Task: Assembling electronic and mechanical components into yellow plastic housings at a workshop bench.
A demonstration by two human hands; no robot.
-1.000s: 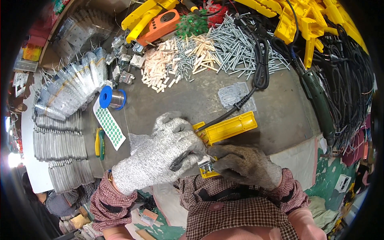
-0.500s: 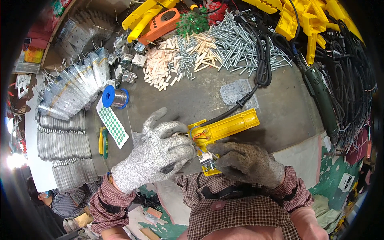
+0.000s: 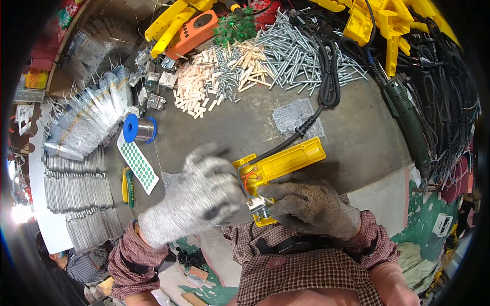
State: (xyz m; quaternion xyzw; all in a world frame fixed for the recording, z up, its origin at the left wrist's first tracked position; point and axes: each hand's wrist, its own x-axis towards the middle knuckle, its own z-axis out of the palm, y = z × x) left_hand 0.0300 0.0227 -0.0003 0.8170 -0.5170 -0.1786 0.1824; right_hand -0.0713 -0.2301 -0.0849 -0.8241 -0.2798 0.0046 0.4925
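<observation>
A yellow plastic housing half point(image 3: 291, 159) lies open side up in front of me, near the table's front edge. My right hand point(image 3: 312, 208), in a dark, soiled glove, is closed on its lower right side, beside a small metal-and-white switch-like part point(image 3: 259, 208) seated in it. Thin coloured wires point(image 3: 248, 178) run loose inside the housing. A thick black cable point(image 3: 273, 151) enters at its upper left. Just left of the housing is my left hand point(image 3: 204, 191), in a light grey glove; motion smears its fingers, and I see nothing held there.
A solder spool point(image 3: 139, 128), green-dotted sticker sheet point(image 3: 139, 163) and cutters point(image 3: 127, 187) lie left, near stacked metal strips point(image 3: 76, 191). Screws point(image 3: 291, 56) and pale small pieces point(image 3: 196, 92) are heaped at the back. A dark green electric screwdriver point(image 3: 408, 122) lies right, beside bundled black cables point(image 3: 444, 102).
My left hand has drawn left, away from the switch-like part and wires, which now show more fully. My right hand stays at the housing. The whole view has shifted slightly.
</observation>
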